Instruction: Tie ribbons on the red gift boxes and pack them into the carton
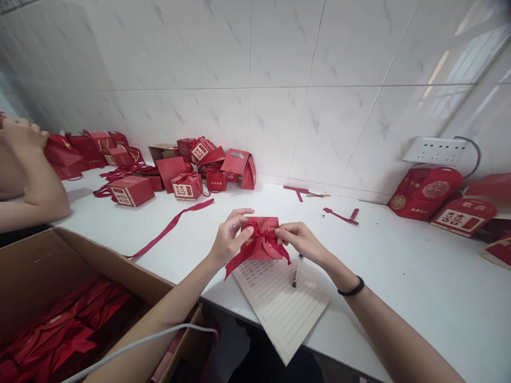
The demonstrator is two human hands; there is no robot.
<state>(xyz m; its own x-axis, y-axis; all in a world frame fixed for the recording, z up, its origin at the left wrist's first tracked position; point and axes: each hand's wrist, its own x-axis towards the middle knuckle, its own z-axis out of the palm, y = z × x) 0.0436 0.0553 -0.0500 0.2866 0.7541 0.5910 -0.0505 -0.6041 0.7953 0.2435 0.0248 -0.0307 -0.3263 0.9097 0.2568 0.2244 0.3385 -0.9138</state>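
A small red gift box sits at the front of the white table, tied with a dark red ribbon bow. My left hand is closed at the bow's left loop, its thumb pressing the ribbon and its fingers behind the box's left side. At the right loop, my right hand pinches the ribbon between thumb and fingers. One ribbon tail hangs to the lower left, the other to the lower right. Just below the box lie a lined notepad with handwriting and a pen.
A cardboard box holding several ribboned red boxes stands at lower left, with a white cable before it. Red gift boxes line the wall. A loose ribbon lies left, a power strip right. Another person's arm rests far left.
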